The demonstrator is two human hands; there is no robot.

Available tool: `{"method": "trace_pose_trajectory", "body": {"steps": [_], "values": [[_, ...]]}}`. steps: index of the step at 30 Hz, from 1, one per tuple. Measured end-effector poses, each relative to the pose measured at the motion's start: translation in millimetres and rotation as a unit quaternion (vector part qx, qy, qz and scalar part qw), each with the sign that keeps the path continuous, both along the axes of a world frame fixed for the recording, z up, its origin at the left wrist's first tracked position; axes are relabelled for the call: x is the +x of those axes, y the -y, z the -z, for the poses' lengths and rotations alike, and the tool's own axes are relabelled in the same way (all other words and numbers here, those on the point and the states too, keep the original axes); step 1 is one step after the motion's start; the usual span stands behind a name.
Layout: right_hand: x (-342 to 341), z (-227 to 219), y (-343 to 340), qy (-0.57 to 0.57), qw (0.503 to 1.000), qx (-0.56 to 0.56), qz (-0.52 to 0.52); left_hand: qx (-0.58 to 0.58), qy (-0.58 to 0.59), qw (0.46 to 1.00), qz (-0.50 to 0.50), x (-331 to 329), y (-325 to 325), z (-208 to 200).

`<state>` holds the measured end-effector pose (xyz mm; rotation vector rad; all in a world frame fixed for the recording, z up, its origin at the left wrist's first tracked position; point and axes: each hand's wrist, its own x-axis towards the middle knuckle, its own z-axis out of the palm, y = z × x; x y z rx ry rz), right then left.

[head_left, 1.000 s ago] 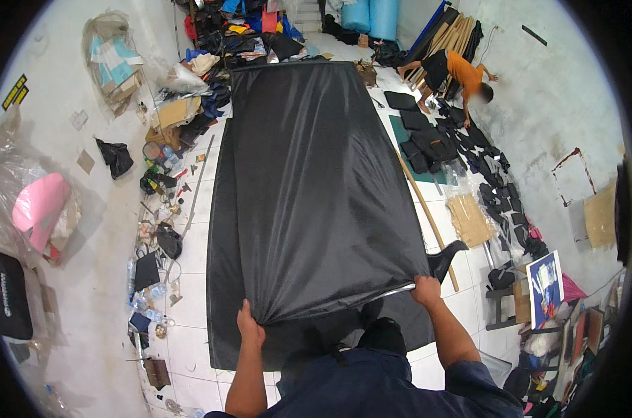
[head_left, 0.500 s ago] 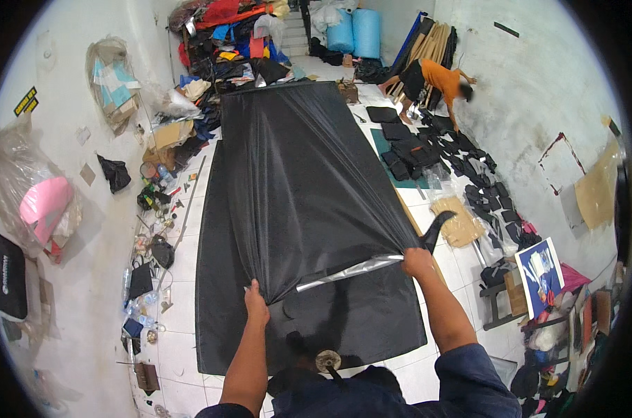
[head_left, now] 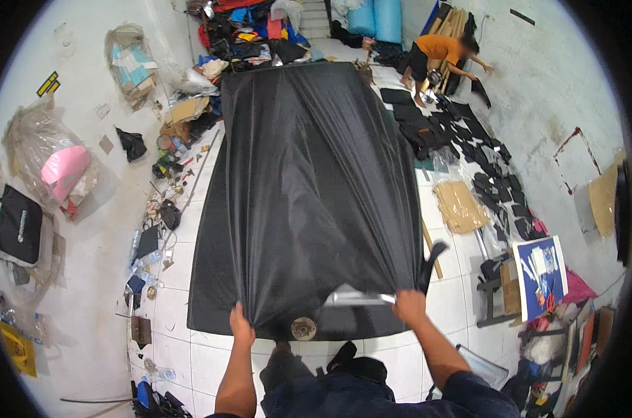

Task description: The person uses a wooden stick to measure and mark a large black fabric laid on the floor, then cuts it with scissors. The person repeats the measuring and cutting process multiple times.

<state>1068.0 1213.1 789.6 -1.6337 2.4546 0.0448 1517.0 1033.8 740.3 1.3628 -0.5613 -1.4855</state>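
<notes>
- Here the black fabric sheet (head_left: pixel 316 188) runs from the person's hands at the near end away to the far end of the white tiled floor (head_left: pixel 176 279), a long rectangle that narrows with distance.
- The left hand (head_left: pixel 240 326) is clenched on the sheet's near left corner, fingers curled into the cloth.
- The right hand (head_left: pixel 410 306) grips the near right corner, well apart from the left, so the near edge hangs pulled between the two.
- The sheet looks thin and smooth with a slight sheen; long folds fan out from both gripped corners toward the far end.
- A paler, shiny strip (head_left: pixel 357 298) shows along the near edge just left of the right hand.
- Under the lifted cloth lies a second black layer (head_left: pixel 211 279), flat on the tiles, showing along the left and near sides.
- Small black cut pieces (head_left: pixel 469 139) lie in rows on the right, near a person in an orange shirt (head_left: pixel 441 52) crouching at the far right.
- Clear plastic bags (head_left: pixel 44 160) and loose clutter line the left wall.
</notes>
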Motion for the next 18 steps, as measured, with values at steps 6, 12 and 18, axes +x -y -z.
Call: {"method": "trace_pose_trajectory", "body": {"steps": [6,12,18], "values": [[38,69,-115,0.002,0.988,0.153,0.013,0.036,-0.152,0.986,-0.06,33,-125,26],[6,61,-31,0.009,0.977,0.205,0.051,-0.02,-0.126,0.989,-0.075,74,-25,17],[20,5,18,-0.054,0.997,0.012,0.055,-0.07,-0.16,0.972,-0.16,74,89,-13]]}}
